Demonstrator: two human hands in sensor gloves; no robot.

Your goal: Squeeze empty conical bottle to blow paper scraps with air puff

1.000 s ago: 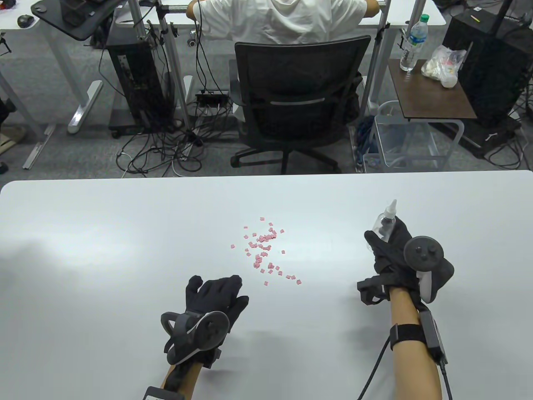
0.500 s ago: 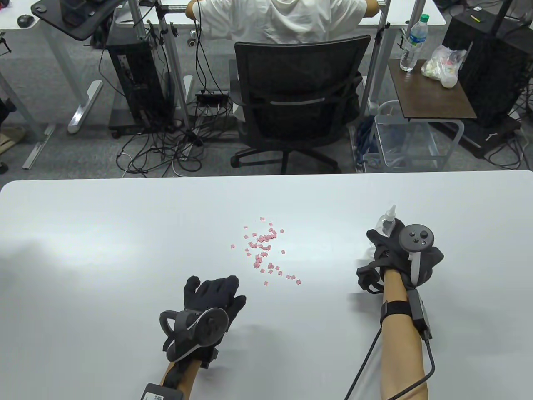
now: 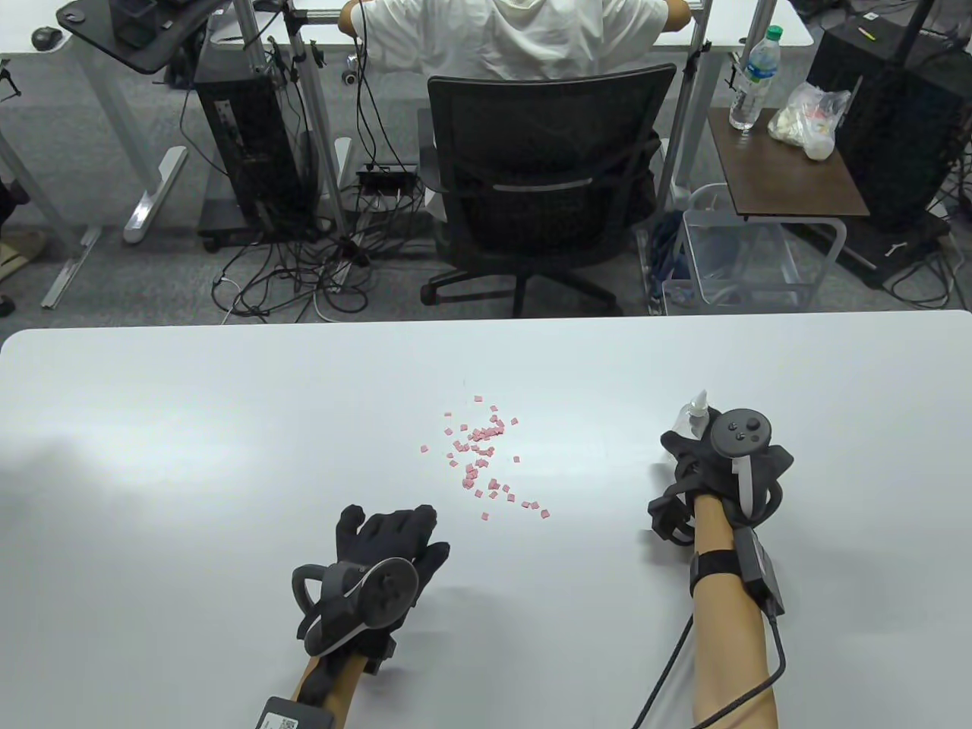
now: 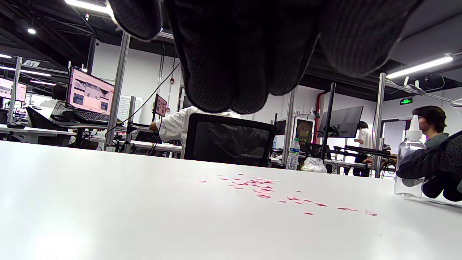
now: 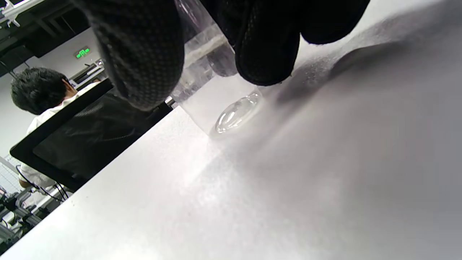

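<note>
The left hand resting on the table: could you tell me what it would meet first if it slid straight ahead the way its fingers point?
Probably the pink paper scraps: the left hand points up and slightly right, toward the nearest scraps, though depth is uncertain.

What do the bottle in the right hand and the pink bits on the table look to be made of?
Clear conical bottle: likely thin clear plastic, glossy; background shows through, whitish nozzle on top. Small pink square scraps: apparently paper, matte, lying flat on the smooth white table. Right hand grips the bottle.
</note>
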